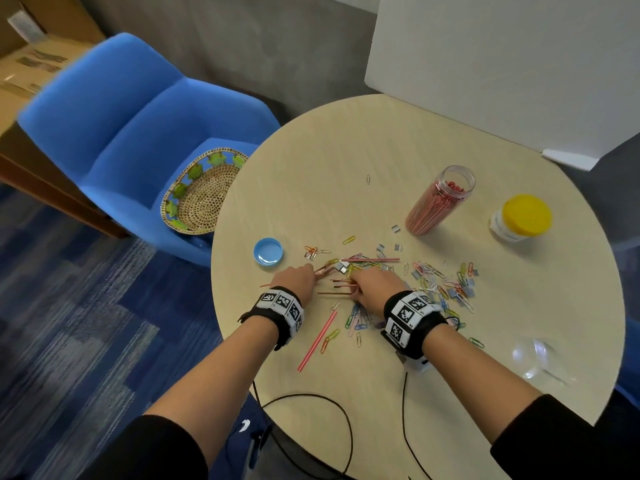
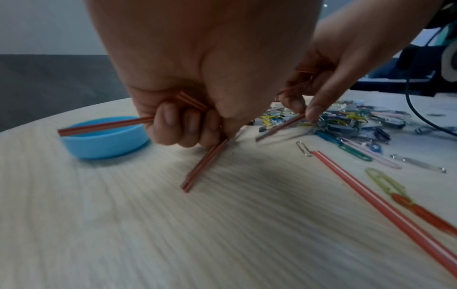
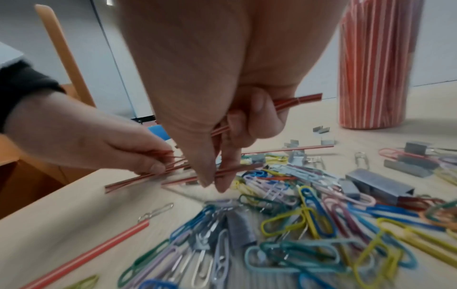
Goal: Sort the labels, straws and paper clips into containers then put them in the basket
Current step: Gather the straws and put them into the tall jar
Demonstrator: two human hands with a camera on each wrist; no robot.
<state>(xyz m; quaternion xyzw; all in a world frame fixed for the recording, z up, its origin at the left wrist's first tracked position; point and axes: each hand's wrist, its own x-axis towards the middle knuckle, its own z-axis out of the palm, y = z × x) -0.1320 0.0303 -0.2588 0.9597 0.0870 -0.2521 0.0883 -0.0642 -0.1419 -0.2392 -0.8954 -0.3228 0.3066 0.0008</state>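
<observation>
Head view: left hand [image 1: 294, 277] is gripping red striped straws [image 2: 103, 125] w/ curled fingers at frame center, right hand [image 1: 375, 285] beside it is clutching more straws & pinching another off the round table [image 1: 450, 393]. Paper clips [image 1: 446, 284] are lying scattered right of both hands; straw jar [image 1: 438, 200] is standing upper right, woven basket [image 1: 201, 192] on blue chair [image 1: 114, 116], left.

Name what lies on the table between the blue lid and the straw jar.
Head view: paper clips, staples and a loose straw.
</observation>
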